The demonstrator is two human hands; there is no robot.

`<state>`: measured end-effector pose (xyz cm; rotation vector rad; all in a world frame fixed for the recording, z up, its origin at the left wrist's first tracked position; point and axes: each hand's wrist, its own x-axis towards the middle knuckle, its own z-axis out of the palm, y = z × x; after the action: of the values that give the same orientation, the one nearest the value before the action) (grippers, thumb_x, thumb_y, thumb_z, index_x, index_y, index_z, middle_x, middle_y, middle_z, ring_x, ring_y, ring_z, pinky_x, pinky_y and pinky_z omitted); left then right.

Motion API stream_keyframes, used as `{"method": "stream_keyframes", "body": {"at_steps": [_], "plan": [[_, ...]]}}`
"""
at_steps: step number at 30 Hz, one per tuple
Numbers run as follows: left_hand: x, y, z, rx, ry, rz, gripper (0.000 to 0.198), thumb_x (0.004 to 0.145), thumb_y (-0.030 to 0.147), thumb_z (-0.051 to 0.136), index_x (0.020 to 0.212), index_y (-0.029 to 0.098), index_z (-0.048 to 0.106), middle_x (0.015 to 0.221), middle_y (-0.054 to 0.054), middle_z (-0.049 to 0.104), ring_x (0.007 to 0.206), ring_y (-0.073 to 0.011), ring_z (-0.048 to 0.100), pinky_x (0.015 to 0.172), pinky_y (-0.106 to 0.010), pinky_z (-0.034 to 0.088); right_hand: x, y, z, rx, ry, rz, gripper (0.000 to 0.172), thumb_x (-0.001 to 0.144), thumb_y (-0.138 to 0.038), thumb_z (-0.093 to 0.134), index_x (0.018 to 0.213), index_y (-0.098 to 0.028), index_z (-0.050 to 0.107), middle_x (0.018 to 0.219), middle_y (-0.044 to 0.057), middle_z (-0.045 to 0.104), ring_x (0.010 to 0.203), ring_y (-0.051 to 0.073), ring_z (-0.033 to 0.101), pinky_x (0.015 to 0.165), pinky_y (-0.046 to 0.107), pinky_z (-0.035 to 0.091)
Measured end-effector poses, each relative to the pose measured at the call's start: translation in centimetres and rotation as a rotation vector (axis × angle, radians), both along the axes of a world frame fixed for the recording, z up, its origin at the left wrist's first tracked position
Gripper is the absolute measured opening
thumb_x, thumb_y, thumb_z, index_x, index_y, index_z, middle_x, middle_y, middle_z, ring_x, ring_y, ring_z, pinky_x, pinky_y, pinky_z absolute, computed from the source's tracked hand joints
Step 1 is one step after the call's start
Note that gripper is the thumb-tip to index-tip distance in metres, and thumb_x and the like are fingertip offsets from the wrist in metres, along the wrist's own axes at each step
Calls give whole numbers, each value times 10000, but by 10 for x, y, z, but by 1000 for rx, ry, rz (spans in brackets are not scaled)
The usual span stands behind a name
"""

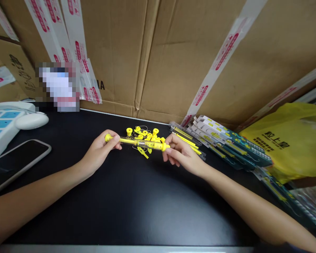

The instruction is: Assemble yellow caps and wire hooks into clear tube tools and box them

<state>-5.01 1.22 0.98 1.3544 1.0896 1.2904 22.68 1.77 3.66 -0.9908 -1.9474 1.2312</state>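
Observation:
A clear tube with yellow ends and a yellow rod inside (140, 142) is held level above the black table (137, 211). My left hand (101, 151) is closed around its left end, thumb on top near the yellow cap. At the other end, my right hand (183, 153) pinches the yellow tip between thumb and fingers. Just behind and below the tube lies a small pile of yellow caps and clips (139, 131), some with thin wire loops. The tube partly covers this pile.
Thin yellow rods in clear sleeves (186, 140) lie beside stacked printed packages (226, 140) on the right, near a yellow plastic bag (287, 140). A phone (18, 165) and a white power strip (7, 121) sit at left. Cardboard boxes (116, 52) form a wall behind.

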Motion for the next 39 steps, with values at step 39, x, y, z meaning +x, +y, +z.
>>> {"method": "stream_keyframes", "body": {"at_steps": [39], "plan": [[1,1,2,-24,10,-9,274,843,446,607,826,183,531,705,35,526,732,-124,539,785,-290,431,1,2,1,87,-100,-18,307,973,-413,414,776,-183,467,675,-5,596,484,58,461,422,174,348]]}}
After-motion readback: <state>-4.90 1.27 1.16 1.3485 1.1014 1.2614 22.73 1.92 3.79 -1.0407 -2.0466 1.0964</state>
